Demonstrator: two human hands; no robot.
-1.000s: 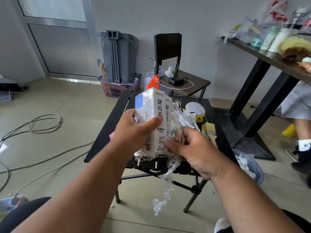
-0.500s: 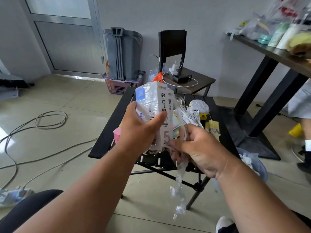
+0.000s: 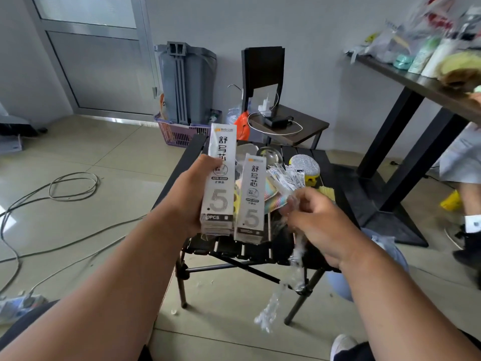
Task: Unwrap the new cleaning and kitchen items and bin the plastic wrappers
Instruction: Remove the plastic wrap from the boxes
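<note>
1. A person's left hand [image 3: 194,194] grips a tall white box [image 3: 220,183] upright at centre frame; a second box [image 3: 251,201] stands just beside it to the right, over the near edge of the black desk [image 3: 335,165], and whether anything holds it cannot be told.
2. The right hand [image 3: 316,220], fingers curled, pinches a clear wrapper [image 3: 289,280], which trails down in a twisted strip below the desk edge.
3. Judged from this, the boxes are out of their film and binning is the step in hand. Done well, that means gathering the dangling strip into the fist so no scraps fall, then carrying it to the blue bin [image 3: 338,282], partly hidden behind the right forearm at lower right.
4. The boxes would best be set flat on the desk, clear of its edge.
5. The desk also carries sachets [image 3: 286,175], a round scrubber [image 3: 304,165] and coloured cloths [image 3: 270,196].
6. Behind it, a dark chair [image 3: 263,69] holds a charger; a grey bin [image 3: 182,82] stands over a purple basket [image 3: 179,134] at the wall.
7. Cables [image 3: 73,185] loop across the tiled floor at left; another person's leg shows at the right edge.
</note>
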